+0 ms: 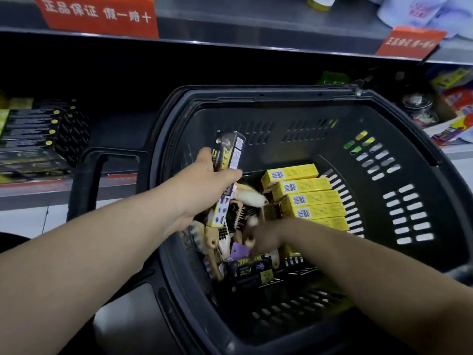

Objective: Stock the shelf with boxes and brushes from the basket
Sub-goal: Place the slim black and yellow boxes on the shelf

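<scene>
A black plastic basket [399,139] fills the middle of the view. My left hand [207,185] grips a long black-and-yellow box [230,152], held upright over the basket's left side. My right hand [266,238] reaches down among the wooden-handled brushes [217,237], just above another black box [249,271] lying on the basket floor; whether it holds anything is unclear. Several yellow boxes [304,198] stand in a row at the basket's right. On the lower shelf at left sits a stack of black boxes [38,131].
The basket's handle [84,180] hangs at its left, in front of the shelf edge. An upper shelf carries red price signs [97,16]. Colourful packaged goods [453,108] and a jar [419,108] crowd the shelf at right.
</scene>
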Tool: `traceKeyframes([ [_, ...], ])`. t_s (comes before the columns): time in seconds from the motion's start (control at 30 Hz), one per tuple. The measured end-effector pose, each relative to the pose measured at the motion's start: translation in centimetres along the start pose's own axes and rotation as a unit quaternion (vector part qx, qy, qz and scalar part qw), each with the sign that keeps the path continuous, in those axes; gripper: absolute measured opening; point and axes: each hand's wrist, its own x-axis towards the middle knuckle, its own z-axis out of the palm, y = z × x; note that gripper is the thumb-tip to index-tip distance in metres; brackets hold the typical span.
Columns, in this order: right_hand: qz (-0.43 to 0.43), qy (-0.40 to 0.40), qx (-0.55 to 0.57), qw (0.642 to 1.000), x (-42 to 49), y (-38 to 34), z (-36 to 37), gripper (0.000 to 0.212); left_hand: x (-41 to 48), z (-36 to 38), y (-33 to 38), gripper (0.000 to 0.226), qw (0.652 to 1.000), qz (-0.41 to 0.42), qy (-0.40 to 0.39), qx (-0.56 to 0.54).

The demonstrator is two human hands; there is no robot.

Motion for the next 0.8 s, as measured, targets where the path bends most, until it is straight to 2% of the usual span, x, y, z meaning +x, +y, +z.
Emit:
traceKeyframes([
  [0.03,0.007,-0.048,-0.033,0.998,0.7,-0.2,1.2,0.065,-0.1,0.1,0.2,0.014,1.000,-0.012,-0.004,-0.020],
  [0.1,-0.005,-0.080,-0.059,0.995,1.7,-0.9,2.3,0.069,-0.1,0.3,0.2,0.021,0.998,-0.035,-0.021,-0.057],
  [0.27,-0.077,-0.042,-0.199,0.976,1.9,-1.7,1.6,0.061,-1.0,0.0,0.7,0.038,0.996,-0.019,-0.078,-0.036],
  [0.33,-0.074,-0.028,-0.202,0.976,1.3,-1.7,1.2,0.052,-0.9,0.0,0.7,0.037,0.996,-0.019,-0.077,-0.036],
  [0.4,-0.062,0.017,-0.130,0.989,-0.3,-1.4,-0.2,0.040,-0.6,0.0,0.8,0.028,0.994,-0.037,-0.072,-0.074],
  [0.53,-0.030,0.162,-0.015,0.986,-6.5,0.4,-5.2,0.042,-0.3,0.2,0.7,0.022,0.995,-0.044,-0.037,-0.087],
  [0.67,-0.062,0.338,-0.013,0.939,-13.4,1.9,-6.0,0.038,-0.2,0.4,0.9,0.025,0.995,-0.041,-0.019,-0.094],
  [0.8,-0.123,0.480,0.058,0.867,-16.6,0.1,-3.9,0.054,-0.6,0.9,1.3,0.031,0.985,-0.060,-0.053,-0.156],
])
